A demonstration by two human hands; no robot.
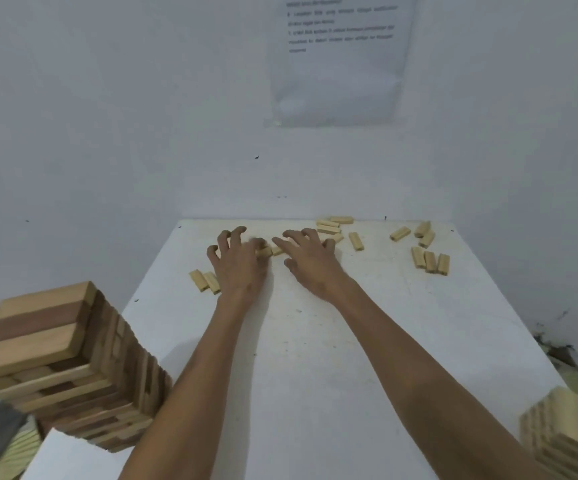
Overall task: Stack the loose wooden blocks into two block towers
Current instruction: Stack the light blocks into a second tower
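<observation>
Blocks (278, 251) half hidden under left hand (240, 266), right hand (310, 263); grasp impossible to tell

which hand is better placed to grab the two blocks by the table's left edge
Left: the left hand sits right beside that pair of blocks; the right hand is farther off.

Left hand (240, 265) and right hand (311, 263) curled over loose blocks (269, 251), white table (315, 393), tall tower (58, 362) at left edge
</observation>
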